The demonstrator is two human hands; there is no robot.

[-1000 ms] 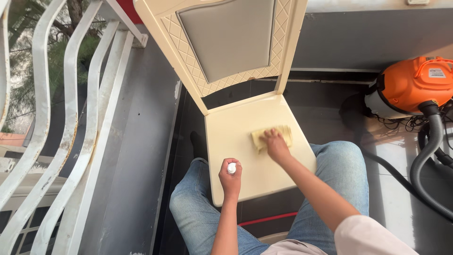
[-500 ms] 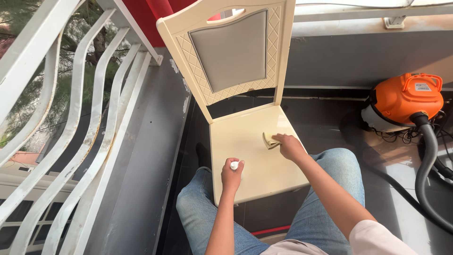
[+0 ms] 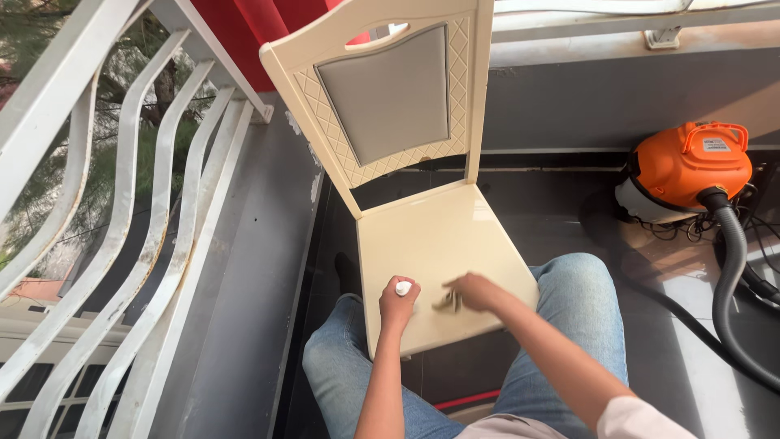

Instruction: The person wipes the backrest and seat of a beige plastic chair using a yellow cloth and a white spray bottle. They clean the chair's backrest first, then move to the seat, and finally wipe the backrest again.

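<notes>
Soft, warm daylight falls from the railing side. The right hand (image 3: 475, 291) is motion-blurred. A faint sheen shows on the chair seat (image 3: 439, 236).

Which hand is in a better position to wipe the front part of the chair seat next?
The right hand, probably: it presses the cloth on the seat near the front edge. The left hand is closed around a small white-capped bottle.

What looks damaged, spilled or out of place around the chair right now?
Nothing is spilled on the chair seat. The white railing shows rusty, chipped paint, and the ledge beside the chair has flaked patches. The vacuum hose and cables trail loosely across the floor.
</notes>
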